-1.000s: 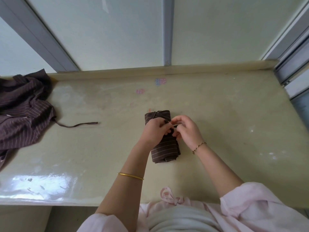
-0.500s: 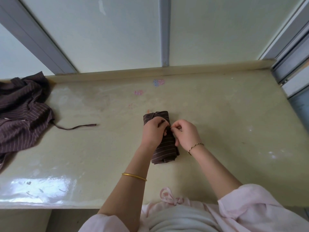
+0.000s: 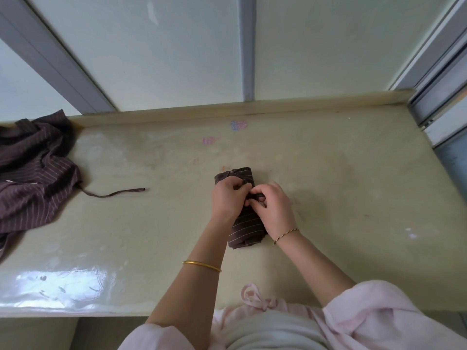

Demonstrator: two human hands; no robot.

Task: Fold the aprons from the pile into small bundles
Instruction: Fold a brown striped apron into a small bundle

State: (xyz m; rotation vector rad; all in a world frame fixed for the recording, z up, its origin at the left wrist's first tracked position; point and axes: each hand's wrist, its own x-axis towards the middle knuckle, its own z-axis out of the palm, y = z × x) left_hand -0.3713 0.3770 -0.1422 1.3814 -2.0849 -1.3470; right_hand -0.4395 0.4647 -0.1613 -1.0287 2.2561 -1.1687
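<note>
Mostly glossy counter, wall, apron bundle.

Glossy beige table, raised lip at the back, against pale wall. Blue-pink sticker and pink sticker near back edge.

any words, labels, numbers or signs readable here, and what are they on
Nothing here can be read.
Blue-pink mark on the table: too blurred to read, and may not be text.
Pink mark on the table: too blurred to read as well.
Bundle and pile: stripes only, no label showing.
</note>
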